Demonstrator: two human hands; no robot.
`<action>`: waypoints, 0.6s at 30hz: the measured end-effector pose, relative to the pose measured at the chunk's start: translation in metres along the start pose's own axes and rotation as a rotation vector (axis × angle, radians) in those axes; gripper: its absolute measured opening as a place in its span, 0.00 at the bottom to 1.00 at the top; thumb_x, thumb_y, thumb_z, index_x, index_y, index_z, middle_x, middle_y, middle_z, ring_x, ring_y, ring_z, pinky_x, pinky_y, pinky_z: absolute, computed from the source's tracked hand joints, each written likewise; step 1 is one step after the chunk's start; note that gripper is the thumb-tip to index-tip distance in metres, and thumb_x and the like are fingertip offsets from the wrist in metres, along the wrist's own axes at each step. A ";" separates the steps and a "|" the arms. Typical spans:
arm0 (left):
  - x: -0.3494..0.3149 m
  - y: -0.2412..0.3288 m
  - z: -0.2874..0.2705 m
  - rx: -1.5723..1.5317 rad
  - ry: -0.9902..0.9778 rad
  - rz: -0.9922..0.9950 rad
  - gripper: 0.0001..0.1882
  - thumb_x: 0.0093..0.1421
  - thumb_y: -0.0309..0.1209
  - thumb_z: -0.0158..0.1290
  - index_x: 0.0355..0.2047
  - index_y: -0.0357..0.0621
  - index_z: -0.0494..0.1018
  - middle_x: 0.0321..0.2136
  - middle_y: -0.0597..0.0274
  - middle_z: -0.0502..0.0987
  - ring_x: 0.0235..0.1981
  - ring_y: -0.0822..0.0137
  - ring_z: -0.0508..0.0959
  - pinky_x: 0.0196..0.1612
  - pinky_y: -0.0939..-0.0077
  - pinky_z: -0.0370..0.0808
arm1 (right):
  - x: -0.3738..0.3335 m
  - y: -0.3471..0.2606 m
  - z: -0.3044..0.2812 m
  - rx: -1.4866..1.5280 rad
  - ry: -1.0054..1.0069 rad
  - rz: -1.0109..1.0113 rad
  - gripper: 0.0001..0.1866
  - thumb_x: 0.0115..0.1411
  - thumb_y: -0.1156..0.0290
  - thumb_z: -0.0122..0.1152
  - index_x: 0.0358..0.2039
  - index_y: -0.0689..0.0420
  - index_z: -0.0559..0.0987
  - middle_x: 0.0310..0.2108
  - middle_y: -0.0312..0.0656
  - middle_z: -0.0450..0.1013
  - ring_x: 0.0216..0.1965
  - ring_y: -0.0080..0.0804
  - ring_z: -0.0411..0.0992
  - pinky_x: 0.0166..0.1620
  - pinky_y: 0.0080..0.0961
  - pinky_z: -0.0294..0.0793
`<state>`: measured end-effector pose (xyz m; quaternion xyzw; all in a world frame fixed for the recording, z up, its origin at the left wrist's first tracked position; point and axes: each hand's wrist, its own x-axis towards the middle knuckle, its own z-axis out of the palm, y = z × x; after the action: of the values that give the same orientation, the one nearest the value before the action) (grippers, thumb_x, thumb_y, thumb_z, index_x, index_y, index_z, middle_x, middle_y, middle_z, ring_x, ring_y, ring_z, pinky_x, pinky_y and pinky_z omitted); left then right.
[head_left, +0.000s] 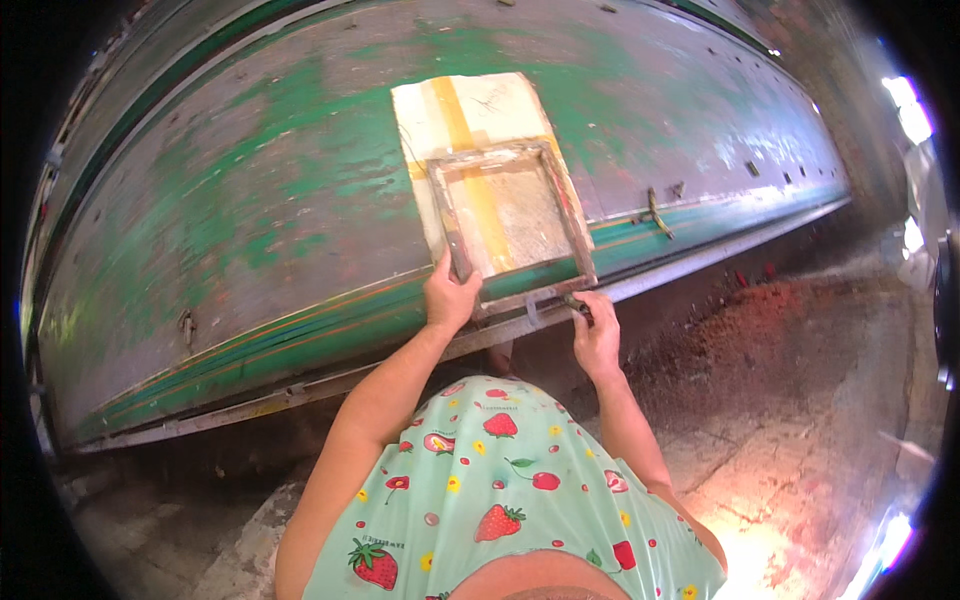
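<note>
A worn wooden frame (448, 205) lies over a white board (420, 112) with strips of yellow tape, at the near edge of a long table. My left hand (451, 298) is closed on the frame's near left part, its thumb and fingers either side of the bar. A dark flat piece (460, 256) shows at these fingers; whether it belongs to the frame is unclear. By the frame's near right corner, my right hand (597, 335) pinches a small dark object (575, 302), mostly covered by the fingers. A light bracket-like piece (533, 314) sits at the frame's near bar.
The long table (290, 150) has a grey surface with worn green paint and a raised metal rail (690, 262) along its near side. A bent yellowish strip (658, 213) lies to the right. Beyond the rail, the stained floor (800, 340) drops away on the right.
</note>
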<state>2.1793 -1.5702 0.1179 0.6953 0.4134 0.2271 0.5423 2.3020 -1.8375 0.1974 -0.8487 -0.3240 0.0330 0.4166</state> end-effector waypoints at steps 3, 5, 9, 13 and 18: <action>0.000 -0.007 0.005 0.058 -0.016 -0.017 0.45 0.61 0.36 0.73 0.76 0.34 0.72 0.31 0.56 0.81 0.29 0.65 0.77 0.39 0.67 0.81 | -0.007 -0.001 0.007 -0.047 0.014 0.001 0.22 0.65 0.84 0.73 0.59 0.56 0.86 0.50 0.51 0.85 0.48 0.49 0.85 0.52 0.39 0.86; 0.002 -0.015 0.010 0.078 0.028 0.046 0.46 0.61 0.37 0.75 0.76 0.34 0.72 0.30 0.57 0.80 0.29 0.63 0.77 0.39 0.66 0.81 | -0.014 0.001 0.015 -0.019 0.042 0.076 0.22 0.65 0.82 0.75 0.59 0.55 0.87 0.48 0.49 0.86 0.42 0.43 0.86 0.47 0.36 0.86; 0.004 -0.029 0.015 0.029 0.046 0.114 0.45 0.64 0.34 0.74 0.78 0.31 0.70 0.28 0.67 0.78 0.28 0.74 0.74 0.34 0.72 0.76 | -0.022 0.003 0.027 -0.013 0.066 0.072 0.21 0.65 0.81 0.78 0.58 0.54 0.88 0.47 0.48 0.86 0.39 0.39 0.86 0.43 0.34 0.87; 0.008 -0.028 0.007 -0.043 -0.035 0.099 0.44 0.69 0.35 0.72 0.81 0.35 0.67 0.26 0.69 0.76 0.23 0.77 0.72 0.26 0.74 0.73 | -0.025 0.000 0.035 0.001 0.047 0.061 0.21 0.64 0.82 0.78 0.57 0.55 0.88 0.48 0.49 0.86 0.41 0.42 0.87 0.44 0.36 0.88; 0.002 -0.006 -0.018 -0.366 -0.222 -0.218 0.42 0.73 0.33 0.68 0.82 0.38 0.65 0.27 0.68 0.75 0.22 0.75 0.76 0.23 0.76 0.74 | -0.023 -0.003 0.041 0.048 0.057 0.004 0.21 0.62 0.81 0.78 0.55 0.56 0.87 0.47 0.52 0.85 0.42 0.49 0.87 0.46 0.40 0.89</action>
<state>2.1647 -1.5583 0.1177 0.5574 0.3759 0.1605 0.7226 2.2693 -1.8213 0.1676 -0.8398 -0.3093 0.0175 0.4458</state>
